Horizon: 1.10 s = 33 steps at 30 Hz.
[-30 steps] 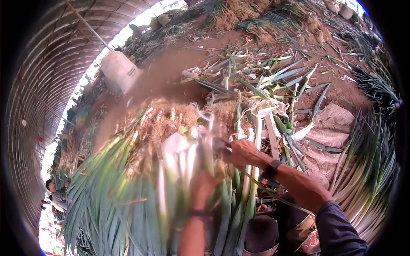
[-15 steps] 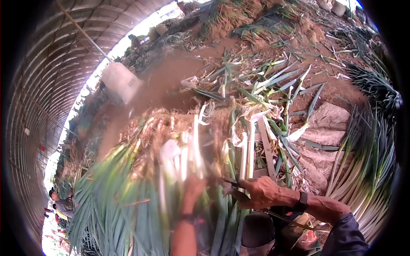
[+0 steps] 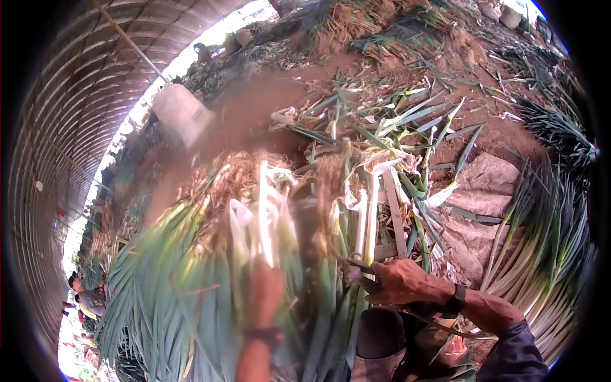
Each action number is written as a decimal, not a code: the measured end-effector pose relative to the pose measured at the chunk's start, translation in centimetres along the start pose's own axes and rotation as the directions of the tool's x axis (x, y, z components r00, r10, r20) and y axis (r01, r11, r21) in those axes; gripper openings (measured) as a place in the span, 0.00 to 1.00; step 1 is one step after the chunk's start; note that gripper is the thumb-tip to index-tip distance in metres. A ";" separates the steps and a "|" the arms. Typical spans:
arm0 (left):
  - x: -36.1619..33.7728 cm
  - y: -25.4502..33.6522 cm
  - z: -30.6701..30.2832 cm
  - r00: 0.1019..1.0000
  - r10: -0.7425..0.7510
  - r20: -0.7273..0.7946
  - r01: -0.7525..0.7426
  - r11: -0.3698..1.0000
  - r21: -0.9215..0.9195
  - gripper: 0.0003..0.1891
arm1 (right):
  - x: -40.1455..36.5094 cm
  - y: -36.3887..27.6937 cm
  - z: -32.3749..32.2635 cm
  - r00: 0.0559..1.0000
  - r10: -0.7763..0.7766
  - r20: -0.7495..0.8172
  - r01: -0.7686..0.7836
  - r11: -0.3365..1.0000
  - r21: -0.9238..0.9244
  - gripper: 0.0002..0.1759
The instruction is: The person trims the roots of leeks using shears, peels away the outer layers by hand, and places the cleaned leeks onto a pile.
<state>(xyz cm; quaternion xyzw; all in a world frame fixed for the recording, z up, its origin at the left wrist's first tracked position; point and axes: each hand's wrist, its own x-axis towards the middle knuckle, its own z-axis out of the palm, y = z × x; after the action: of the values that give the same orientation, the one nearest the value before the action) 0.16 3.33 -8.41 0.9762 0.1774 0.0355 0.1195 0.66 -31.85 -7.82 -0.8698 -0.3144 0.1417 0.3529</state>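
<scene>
Leek stalk (image 3: 262,204): white, upright, raised above the leek pile (image 3: 172,305) that lies on the ground at the near left. Left hand (image 3: 266,286): blurred, closed round the stalk's lower end; finger placement cannot be told. Right hand (image 3: 398,280): just right of the pile, fingers curled on a small dark tool (image 3: 353,267), watch (image 3: 456,299) at the wrist. Cut leaves (image 3: 407,121) litter the bare soil beyond. A sack (image 3: 490,178) lies flat at right, beside a second leek row (image 3: 547,254). A white bag (image 3: 181,111) stands at far left.
</scene>
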 end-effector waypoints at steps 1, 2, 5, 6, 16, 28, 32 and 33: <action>-0.5 0.3 0.5 0.992 0.103 -0.074 -0.097 0.993 0.072 0.30 | -0.1 0.0 -0.2 0.999 -0.011 0.039 0.011 1.000 0.005 0.32; -1.0 0.4 1.2 0.968 0.207 -0.138 -0.187 0.971 0.149 0.32 | -0.2 -0.2 -0.7 0.997 -0.022 0.079 0.021 1.000 0.011 0.31; -2.4 3.6 0.7 0.929 0.359 -0.088 -0.313 0.890 0.332 0.33 | -0.9 -1.2 -1.6 0.988 -0.021 0.152 0.016 0.999 0.034 0.31; -2.0 3.3 1.1 0.863 0.497 -0.091 -0.428 0.814 0.394 0.32 | -1.2 -1.5 -1.8 0.987 -0.015 0.163 0.008 0.999 0.045 0.31; 1.1 3.2 5.7 0.884 0.387 0.261 -0.435 0.885 0.164 0.11 | -0.2 -1.1 0.0 0.980 0.022 0.199 -0.016 0.999 -0.032 0.30; 2.4 5.3 7.9 0.914 0.135 0.383 -0.230 0.949 0.214 0.16 | 6.0 0.7 1.4 0.988 0.112 0.104 -0.108 0.993 -0.039 0.26; 1.6 4.3 9.9 0.941 0.171 0.292 -0.240 0.946 0.220 0.15 | 7.9 0.9 1.4 0.979 0.164 0.119 -0.167 0.986 0.011 0.27; 1.4 4.8 9.5 0.947 0.201 0.252 -0.257 0.942 0.216 0.15 | 8.5 1.0 1.4 0.976 0.177 0.130 -0.181 0.983 0.014 0.27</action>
<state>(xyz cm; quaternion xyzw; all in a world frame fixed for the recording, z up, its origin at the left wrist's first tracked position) 4.17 -2.64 -16.44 0.9951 0.0501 -0.0842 0.0120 6.90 -26.16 -9.72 -0.8791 -0.2550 0.2324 0.3288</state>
